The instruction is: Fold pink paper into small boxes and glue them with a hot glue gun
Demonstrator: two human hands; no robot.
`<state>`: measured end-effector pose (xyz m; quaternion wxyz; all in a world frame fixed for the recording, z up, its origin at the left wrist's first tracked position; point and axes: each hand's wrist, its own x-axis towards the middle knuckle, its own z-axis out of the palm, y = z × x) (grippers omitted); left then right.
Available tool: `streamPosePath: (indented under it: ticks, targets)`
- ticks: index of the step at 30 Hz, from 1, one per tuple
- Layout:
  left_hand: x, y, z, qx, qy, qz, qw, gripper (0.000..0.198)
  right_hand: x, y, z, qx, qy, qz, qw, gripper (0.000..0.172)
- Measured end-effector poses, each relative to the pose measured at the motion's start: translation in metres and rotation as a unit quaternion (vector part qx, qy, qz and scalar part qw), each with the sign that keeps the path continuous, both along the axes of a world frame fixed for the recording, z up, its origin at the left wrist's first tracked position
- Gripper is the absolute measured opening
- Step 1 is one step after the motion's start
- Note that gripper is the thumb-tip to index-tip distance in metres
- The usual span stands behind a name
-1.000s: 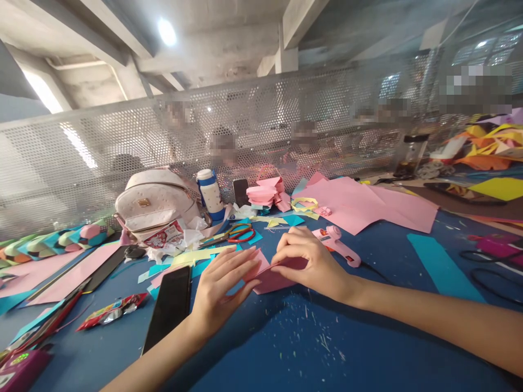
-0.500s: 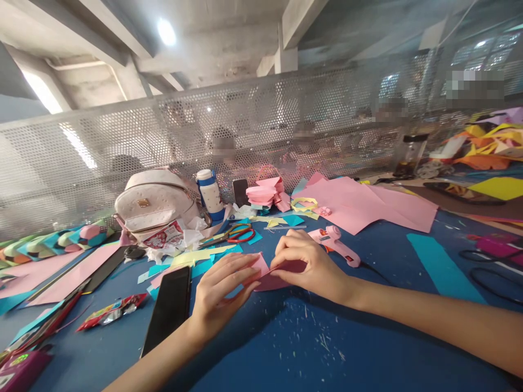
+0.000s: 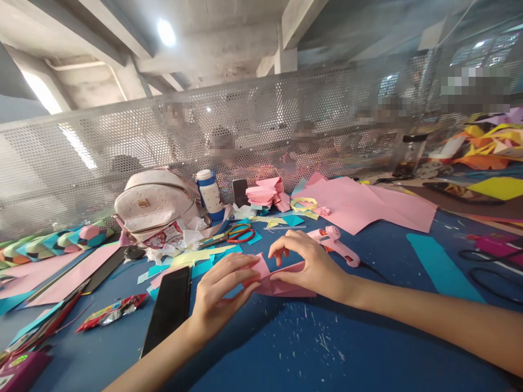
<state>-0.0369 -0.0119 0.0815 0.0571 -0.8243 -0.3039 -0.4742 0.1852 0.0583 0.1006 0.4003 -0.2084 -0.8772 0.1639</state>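
A small folded piece of pink paper lies on the blue table in front of me. My left hand rests on its left corner, fingers curled and pressing the paper down. My right hand sits on the right part of the paper, thumb and lower fingers pinching a fold while the other fingers arch above it. A black phone lies just left of my left hand. A pink glue gun lies just behind my right hand.
Large pink sheets, a stack of pink folded pieces, scissors, a blue-and-white bottle and a white bag stand at the back. A teal strip lies on the right. Paper scraps litter the table. A perforated metal screen backs it.
My right hand has lifted its upper fingers and slid slightly right, showing more of the folded pink paper. My left fingers have curled in from flat.
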Motion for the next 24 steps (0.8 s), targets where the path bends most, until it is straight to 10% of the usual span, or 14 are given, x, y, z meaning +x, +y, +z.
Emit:
streamPosePath:
  ticks: [24]
  targets:
    - [-0.0024,0.0023,-0.0044,0.023,0.019,-0.001,1.000,0.020,0.0046,0.0007,0.0033,0.160,-0.026,0.029,0.986,0.015]
